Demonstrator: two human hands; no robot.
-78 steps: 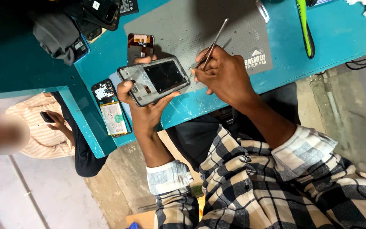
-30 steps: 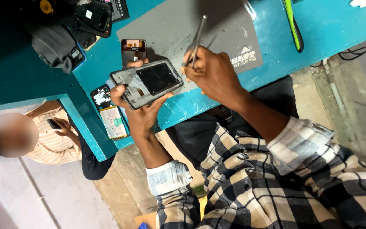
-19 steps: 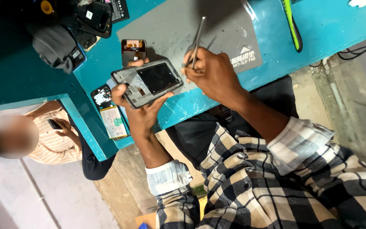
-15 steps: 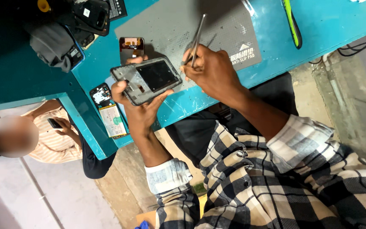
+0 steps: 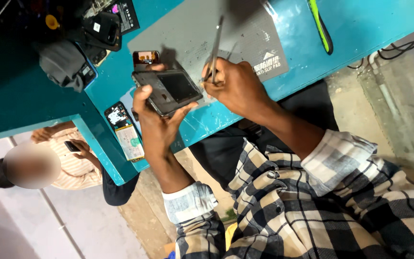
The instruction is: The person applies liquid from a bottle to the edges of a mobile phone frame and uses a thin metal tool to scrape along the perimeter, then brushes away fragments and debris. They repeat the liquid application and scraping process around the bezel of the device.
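Observation:
My left hand [image 5: 155, 122] grips an opened phone body [image 5: 168, 91], dark and rectangular, with its inner side facing up above the edge of the teal workbench [image 5: 360, 24]. My right hand [image 5: 238, 86] pinches metal tweezers [image 5: 215, 48] whose tips meet the phone's right edge. The tweezers' handle points away over a grey anti-slip mat [image 5: 192, 33]. Both forearms wear a checked shirt.
A second opened phone with a pale battery [image 5: 124, 130] lies at the bench corner. A small orange-brown part [image 5: 145, 57] sits beside the mat. Dark gear [image 5: 65, 60] stands at the back left, a green-handled tool [image 5: 319, 24] and cables [image 5: 408, 38] at right. Another person [image 5: 58, 160] sits beyond the bench.
The phone and both hands have shifted slightly left and up in view as my head moved. The tweezers stay at the phone's right edge, now held more upright.

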